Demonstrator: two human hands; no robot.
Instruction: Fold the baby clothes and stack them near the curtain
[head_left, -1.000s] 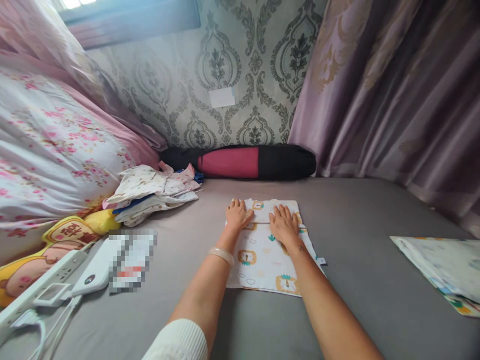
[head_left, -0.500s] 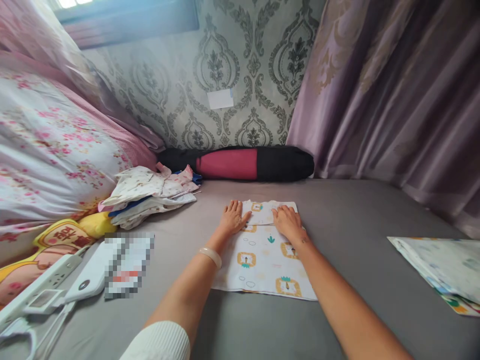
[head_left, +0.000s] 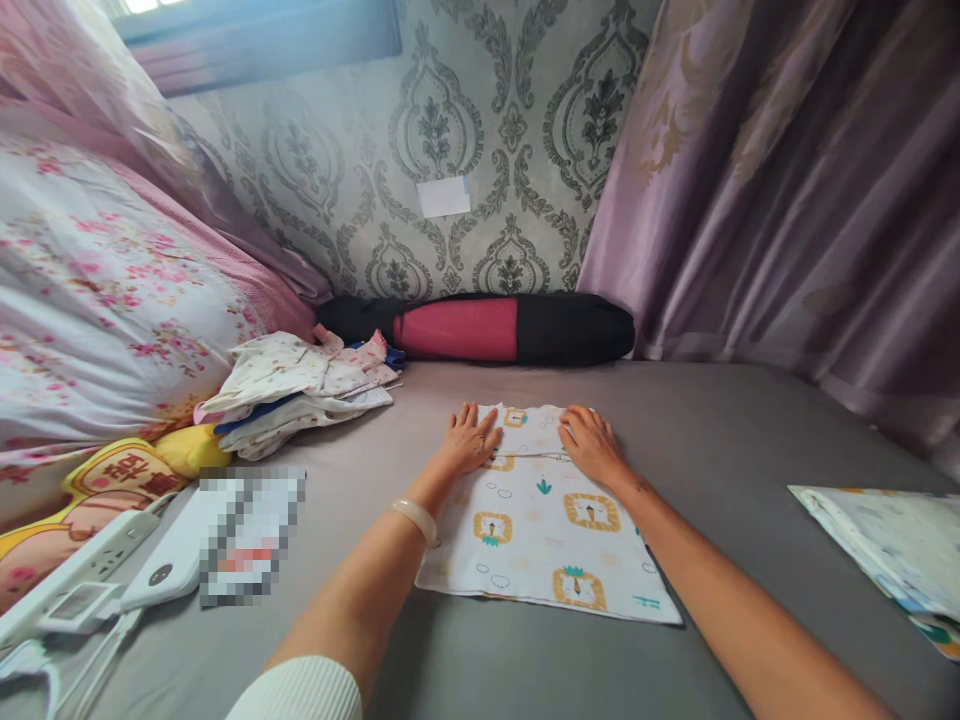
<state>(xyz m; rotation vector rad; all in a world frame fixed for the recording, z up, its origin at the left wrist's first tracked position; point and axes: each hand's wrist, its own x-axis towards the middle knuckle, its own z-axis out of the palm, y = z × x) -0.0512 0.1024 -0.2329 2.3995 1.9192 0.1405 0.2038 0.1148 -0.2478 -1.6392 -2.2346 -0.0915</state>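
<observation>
A white cloth [head_left: 525, 540] printed with orange lion faces and green leaves lies flat on the grey bed sheet [head_left: 465, 660]. Its far end is folded over toward me in a narrow band. My left hand [head_left: 471, 440] rests palm down on the left end of that band, fingers spread. On the band's right end lies my right hand [head_left: 592, 442], palm down with its fingers stretched out. Neither hand grips the fabric. A pale bangle circles my left wrist.
Folded clothes [head_left: 300, 390] are piled at the left, near a yellow cushion [head_left: 112, 480]. A power strip [head_left: 97, 560] and a white power bank [head_left: 169, 570] with cables lie closer. Another folded cloth [head_left: 877, 540] is at the right. A black-and-red roll [head_left: 457, 330] lies along the wall.
My right hand has slid to the right along the folded band, uncovering more of the print. My left hand stays nearly in place. The view has shifted slightly.
</observation>
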